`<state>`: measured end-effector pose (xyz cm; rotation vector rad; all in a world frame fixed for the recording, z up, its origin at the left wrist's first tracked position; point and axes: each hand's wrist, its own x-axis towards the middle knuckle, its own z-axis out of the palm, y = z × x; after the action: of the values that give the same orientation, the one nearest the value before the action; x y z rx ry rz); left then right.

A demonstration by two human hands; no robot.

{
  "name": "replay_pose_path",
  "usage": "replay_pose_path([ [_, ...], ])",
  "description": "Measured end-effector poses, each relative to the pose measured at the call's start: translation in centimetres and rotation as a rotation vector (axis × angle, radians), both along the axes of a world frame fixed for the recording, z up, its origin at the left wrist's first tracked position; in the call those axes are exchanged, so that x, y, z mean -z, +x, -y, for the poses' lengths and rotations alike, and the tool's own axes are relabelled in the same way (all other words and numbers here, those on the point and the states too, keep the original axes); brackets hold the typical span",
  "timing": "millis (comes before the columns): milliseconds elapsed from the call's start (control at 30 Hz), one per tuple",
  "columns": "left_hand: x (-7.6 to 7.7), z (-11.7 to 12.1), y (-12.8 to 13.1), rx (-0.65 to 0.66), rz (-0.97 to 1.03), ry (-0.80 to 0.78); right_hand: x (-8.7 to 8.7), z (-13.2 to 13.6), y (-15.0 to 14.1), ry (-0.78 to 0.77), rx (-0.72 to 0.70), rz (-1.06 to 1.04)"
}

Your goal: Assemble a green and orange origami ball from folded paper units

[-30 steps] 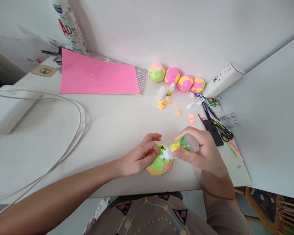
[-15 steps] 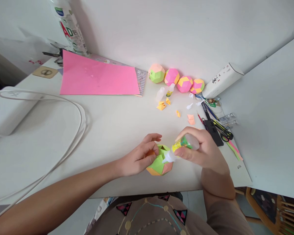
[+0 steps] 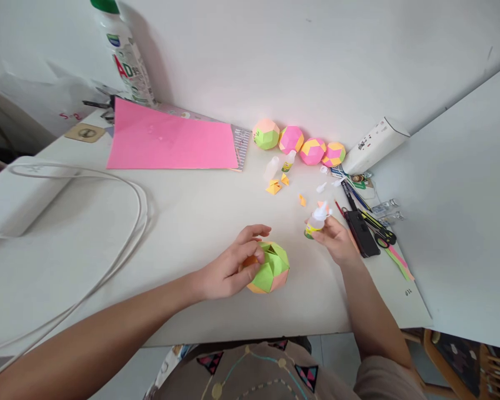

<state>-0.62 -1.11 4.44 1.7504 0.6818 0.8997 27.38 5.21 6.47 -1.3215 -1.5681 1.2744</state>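
Observation:
A folded paper ball (image 3: 274, 272) in green, orange and peach sits near the desk's front edge, with a small gap in its top. My left hand (image 3: 233, 265) grips its left side, thumb and fingers on the paper. To the right of the ball, my right hand (image 3: 336, 238) is closed around a glue bottle (image 3: 315, 222) with a yellow and green label. The bottle stands nearly upright, its white nozzle pointing up, apart from the ball. Beyond it lie orange folded paper pieces (image 3: 274, 186) and a small orange piece (image 3: 302, 200).
Several finished paper balls (image 3: 291, 139) line the wall. Two small bottles (image 3: 271, 168) stand before them. Pink paper (image 3: 173, 141) lies at the back left, a white cable (image 3: 139, 205) loops at left. Scissors (image 3: 385, 235) and a black phone-like case (image 3: 361, 233) lie at right.
My right hand has drawn the glue bottle away from the ball to the right and turned its nozzle from down to up. My left hand stays on the ball.

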Motion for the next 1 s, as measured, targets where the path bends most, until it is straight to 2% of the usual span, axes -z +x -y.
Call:
replay_pose_path([
  [133, 0.1, 0.0, -0.2, 0.0, 0.023, 0.055, 2.2, 0.0, -0.2, 0.07, 0.105, 0.256],
  [300, -0.5, 0.0, -0.5, 0.001, -0.004, 0.091, 2.3, 0.0, -0.3, 0.014, 0.103, 0.378],
  [467, -0.4, -0.2, -0.5, 0.019, -0.029, 0.121, -0.2, 1.6, 0.8, -0.029, 0.008, 0.626],
  [567, -0.1, -0.3, -0.5, 0.037, -0.024, 0.152, -2.6, 3.6, 0.9, 0.163, 0.048, 0.729],
  [633, 0.0, -0.3, -0.5, 0.048, -0.016, 0.171, -4.0, 5.0, 0.2, 0.347, 0.06, 0.612],
  [667, 0.1, -0.3, -0.5, 0.052, -0.013, 0.181, -4.5, 5.6, -0.5, 0.435, 0.011, 0.522],
  [733, 0.1, -0.3, -0.5, 0.057, -0.008, 0.201, -5.3, 6.3, -2.2, 0.559, -0.216, 0.37],
  [800, 0.1, -0.3, -0.5, 0.062, 0.001, 0.225, -5.7, 6.4, -4.1, 0.639, -0.395, 0.319],
  [900, -0.1, -0.2, -0.5, 0.075, 0.014, 0.242, -5.8, 5.5, -6.3, 0.628, -0.535, 0.371],
  [1000, -0.2, -0.2, -0.5, 0.093, 0.03, 0.226, -5.7, 4.6, -7.4, 0.564, -0.595, 0.413],
])
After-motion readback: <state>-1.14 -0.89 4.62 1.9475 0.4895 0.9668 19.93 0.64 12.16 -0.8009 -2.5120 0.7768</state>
